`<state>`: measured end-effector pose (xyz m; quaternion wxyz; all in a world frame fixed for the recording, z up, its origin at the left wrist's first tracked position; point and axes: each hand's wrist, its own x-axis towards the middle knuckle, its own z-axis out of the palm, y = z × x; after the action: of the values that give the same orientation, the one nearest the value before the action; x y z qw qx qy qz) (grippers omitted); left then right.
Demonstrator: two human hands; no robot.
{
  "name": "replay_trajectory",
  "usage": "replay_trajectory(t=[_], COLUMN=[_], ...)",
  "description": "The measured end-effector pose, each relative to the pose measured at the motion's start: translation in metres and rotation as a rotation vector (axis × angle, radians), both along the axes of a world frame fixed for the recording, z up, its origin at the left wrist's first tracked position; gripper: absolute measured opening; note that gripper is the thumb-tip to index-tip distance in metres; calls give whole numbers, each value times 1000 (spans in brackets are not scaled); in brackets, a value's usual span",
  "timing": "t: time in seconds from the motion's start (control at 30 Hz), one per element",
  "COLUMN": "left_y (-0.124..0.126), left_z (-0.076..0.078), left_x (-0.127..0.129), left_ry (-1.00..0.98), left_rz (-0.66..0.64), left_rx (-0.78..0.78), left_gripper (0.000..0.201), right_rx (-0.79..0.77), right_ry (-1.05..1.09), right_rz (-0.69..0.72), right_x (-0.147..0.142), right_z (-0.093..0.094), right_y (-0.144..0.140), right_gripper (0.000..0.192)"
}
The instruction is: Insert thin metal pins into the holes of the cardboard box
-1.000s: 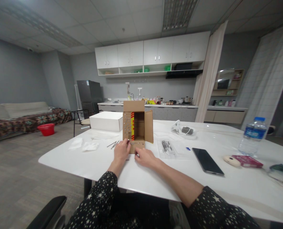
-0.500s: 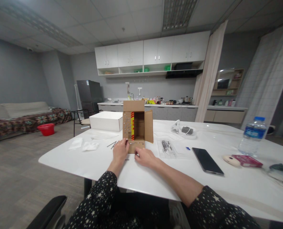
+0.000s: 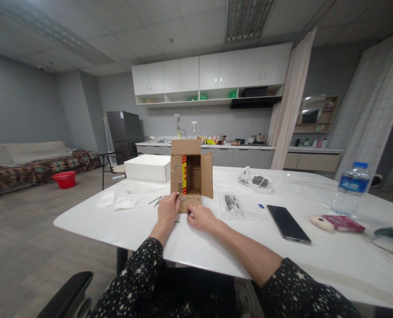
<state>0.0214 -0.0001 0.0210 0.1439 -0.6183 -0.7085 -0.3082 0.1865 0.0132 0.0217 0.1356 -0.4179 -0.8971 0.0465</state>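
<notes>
A cardboard box stands upright on the white table, its opening facing me and its flaps spread. Small shiny studs dot the left flap and the lower flap. My left hand is closed at the lower left of the box, with a tiny shiny spot at its fingertips that I cannot identify. At the lower flap's right side rests my right hand, fingers curled in; what they hold, if anything, is hidden. Thin dark rods lie left of my left hand.
A white box and crumpled tissues are on the left. To the right lie a clear plastic case of small dark pieces, a phone, a white respirator mask, a dark red box and a water bottle.
My left hand has shifted very slightly to the right at the box. My right hand and the other things look the same.
</notes>
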Motion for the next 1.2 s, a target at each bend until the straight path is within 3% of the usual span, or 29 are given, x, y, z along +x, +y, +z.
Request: replay_trajectory(t=[0.67, 1.2], left_y=[5, 15], left_z=[-5, -16], left_x=[-2, -4], left_ry=[10, -58], left_rz=[-64, -224], left_rx=[17, 74], left_gripper=[25, 23], right_rx=[-18, -14], right_ry=[-5, -16], right_rz=[0, -11], right_x=[1, 1], right_z=[3, 6], right_y=[-2, -5], right_gripper=[28, 28])
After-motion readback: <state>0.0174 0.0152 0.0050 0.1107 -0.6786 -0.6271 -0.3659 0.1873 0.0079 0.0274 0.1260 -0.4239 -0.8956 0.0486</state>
